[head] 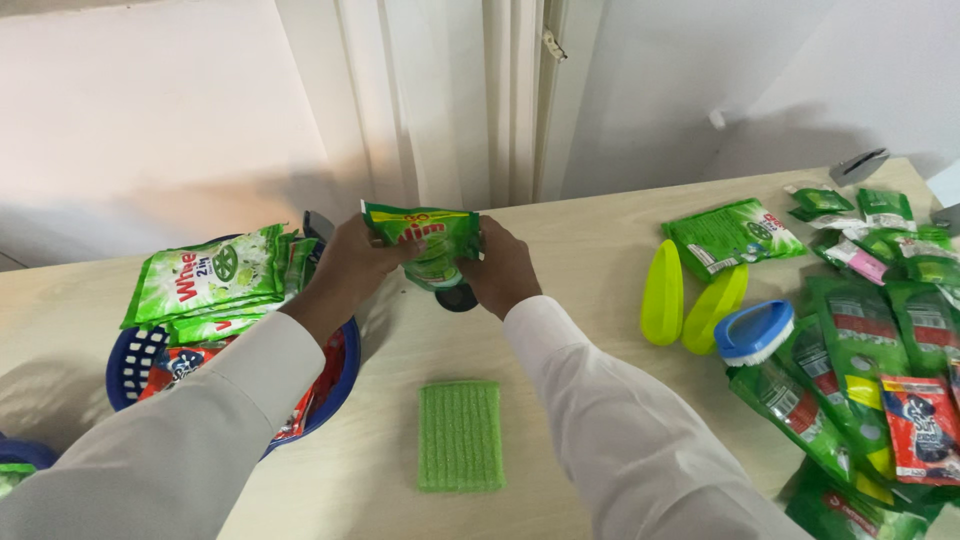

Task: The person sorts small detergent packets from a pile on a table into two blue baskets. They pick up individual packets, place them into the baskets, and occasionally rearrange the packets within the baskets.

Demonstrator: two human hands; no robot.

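Above the table's (600,240) middle, my left hand (345,262) and right hand (503,268) each pinch one side edge of the green pouch (425,240), held upright between them, equally near both, beyond the green scrub pad (460,435).

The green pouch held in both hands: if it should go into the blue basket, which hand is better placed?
Probably the left hand. It grips the green pouch on the side toward the blue basket, which sits just below it; the right hand would have to cross over.
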